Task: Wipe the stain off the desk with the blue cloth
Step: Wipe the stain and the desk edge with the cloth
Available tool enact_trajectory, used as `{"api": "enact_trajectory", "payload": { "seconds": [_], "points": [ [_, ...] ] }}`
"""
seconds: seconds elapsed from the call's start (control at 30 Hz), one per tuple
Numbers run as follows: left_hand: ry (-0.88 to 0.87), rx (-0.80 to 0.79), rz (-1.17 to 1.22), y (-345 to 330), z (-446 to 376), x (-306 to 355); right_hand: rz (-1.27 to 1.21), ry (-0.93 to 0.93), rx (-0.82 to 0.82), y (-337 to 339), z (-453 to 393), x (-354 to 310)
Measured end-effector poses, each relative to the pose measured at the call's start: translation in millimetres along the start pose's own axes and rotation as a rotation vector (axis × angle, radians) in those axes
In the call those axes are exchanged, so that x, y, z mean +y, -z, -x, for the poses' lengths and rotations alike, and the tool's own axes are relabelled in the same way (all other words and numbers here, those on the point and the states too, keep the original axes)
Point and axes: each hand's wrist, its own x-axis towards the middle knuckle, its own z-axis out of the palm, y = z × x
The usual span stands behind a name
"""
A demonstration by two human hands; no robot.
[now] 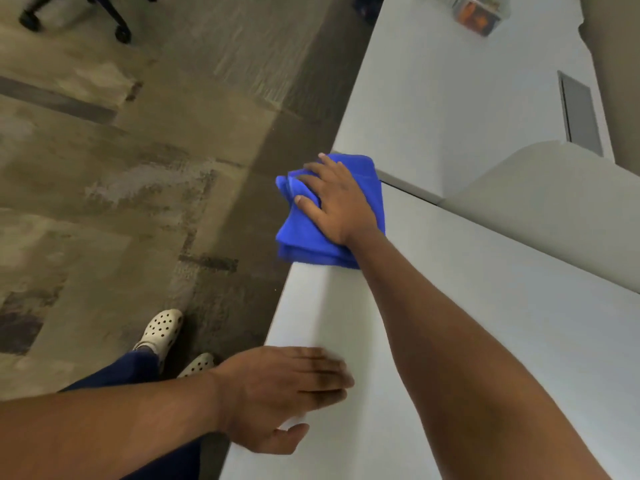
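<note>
one folded blue cloth (pixel 304 237) is lying at the white counter's (pixel 485 323) edge. the right hand (pixel 337 199) is pressing flat on it, fingers spread, while the left hand (pixel 280 396) is resting flat and released on the counter.

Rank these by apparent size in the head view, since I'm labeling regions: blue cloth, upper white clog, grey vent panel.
1. blue cloth
2. grey vent panel and upper white clog: alike, unranked; clog partly hidden.

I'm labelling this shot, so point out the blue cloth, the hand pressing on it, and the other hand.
blue cloth (pixel 304 237): head view, on its folded lower part.
right hand (pixel 337 199): head view, back of the hand, flat on the cloth.
left hand (pixel 284 393): head view, back of the hand, at the desk's near edge.
</note>
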Motion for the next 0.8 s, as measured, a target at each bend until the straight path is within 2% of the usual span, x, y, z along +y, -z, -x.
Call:
{"api": "enact_trajectory", "payload": {
  "seconds": [0.17,0.33,0.43,0.5,0.67,0.8],
  "points": [
    [-0.012,-0.041,0.019,3,2,-2,0.053,-0.114,-0.026,-6,-1,-23],
    [0.01,-0.059,-0.003,1,4,0,0.005,-0.087,-0.039,-21,48,-73],
    [0.014,-0.036,0.058,0,4,-1,-0.05,-0.088,-0.021,-20,75,-65],
    [0.001,-0.026,0.076,1,3,-1,-0.075,-0.167,0.009,-16,71,-48],
    [-0.026,-0.008,0.038,0,1,-3,0.07,-0.468,0.058,-7,29,-15],
    [-0.036,0.001,0.042,-2,4,-2,0.075,-0.514,0.037,-13,36,-40]
  ]
}}
